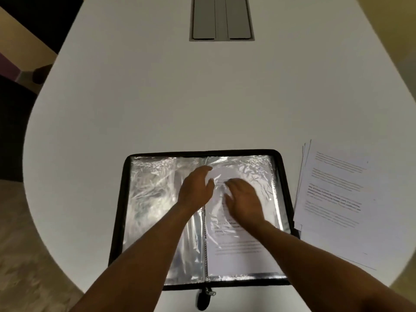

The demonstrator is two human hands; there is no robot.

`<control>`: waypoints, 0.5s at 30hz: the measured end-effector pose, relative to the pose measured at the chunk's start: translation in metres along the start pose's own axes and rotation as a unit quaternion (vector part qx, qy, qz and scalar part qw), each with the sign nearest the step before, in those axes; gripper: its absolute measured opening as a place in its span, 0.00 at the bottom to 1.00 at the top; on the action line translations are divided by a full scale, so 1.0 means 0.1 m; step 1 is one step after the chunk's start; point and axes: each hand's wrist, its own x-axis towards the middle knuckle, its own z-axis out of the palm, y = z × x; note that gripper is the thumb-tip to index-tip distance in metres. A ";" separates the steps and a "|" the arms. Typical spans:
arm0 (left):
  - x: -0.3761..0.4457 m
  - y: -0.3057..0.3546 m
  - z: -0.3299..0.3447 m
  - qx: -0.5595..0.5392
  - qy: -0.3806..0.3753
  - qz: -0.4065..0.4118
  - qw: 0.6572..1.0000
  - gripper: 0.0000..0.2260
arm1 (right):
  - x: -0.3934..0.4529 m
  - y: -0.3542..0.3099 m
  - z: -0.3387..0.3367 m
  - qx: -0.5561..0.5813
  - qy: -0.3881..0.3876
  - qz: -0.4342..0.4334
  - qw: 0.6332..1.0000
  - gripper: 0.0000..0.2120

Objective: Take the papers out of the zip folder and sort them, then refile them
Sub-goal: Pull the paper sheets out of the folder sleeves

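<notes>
Blur hid the fingertips, but on the tabletop (157,104) the left hand (196,185) curled onto a clear sleeve (245,221) in the open folder (119,210), the right hand (244,199) lay flat, papers (335,199) alongside.

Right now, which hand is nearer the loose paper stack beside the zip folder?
Right. The right hand rests on the zip folder's right-hand sleeve page, the side toward the paper stack; the left hand sits near the spine, farther away.
</notes>
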 end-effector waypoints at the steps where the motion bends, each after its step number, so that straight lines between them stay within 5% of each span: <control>1: 0.07 0.00 0.08 0.031 -0.014 0.027 0.999 0.20 | 0.07 0.21 -0.08 -0.031 -0.012 0.047 0.998 0.20; 8: 0.28 -0.14 0.36 0.270 -0.056 0.106 0.955 0.26 | 0.34 0.85 -0.40 -0.087 -0.141 0.120 0.979 0.35; 15: 0.36 -0.08 0.44 0.284 0.043 0.145 0.947 0.27 | 0.32 0.77 -0.40 -0.102 0.003 0.012 0.995 0.27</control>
